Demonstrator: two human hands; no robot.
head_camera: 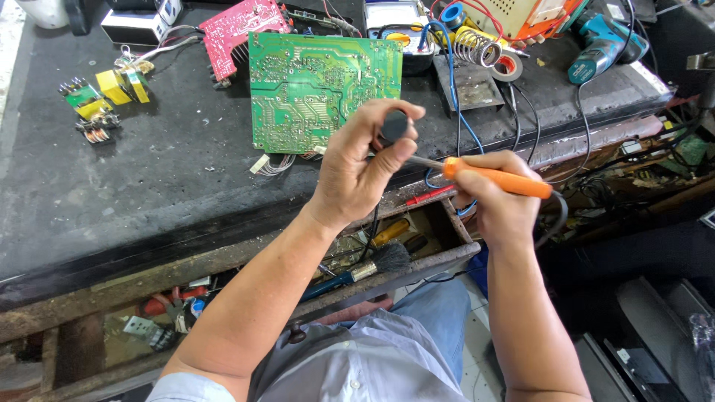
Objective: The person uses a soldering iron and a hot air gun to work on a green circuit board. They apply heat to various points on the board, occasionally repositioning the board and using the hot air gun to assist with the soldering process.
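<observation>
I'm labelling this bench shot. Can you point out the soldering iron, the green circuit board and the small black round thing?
soldering iron point(497, 179): head view, on its orange handle.
green circuit board point(313, 89): head view, middle of its solder side.
small black round object point(394, 126): head view, on its dark face.

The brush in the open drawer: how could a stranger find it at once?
Start at the green circuit board on the dark workbench. Just below the left hand, in the open drawer, lies the brush; only it has a bushy black bristle head.
</observation>
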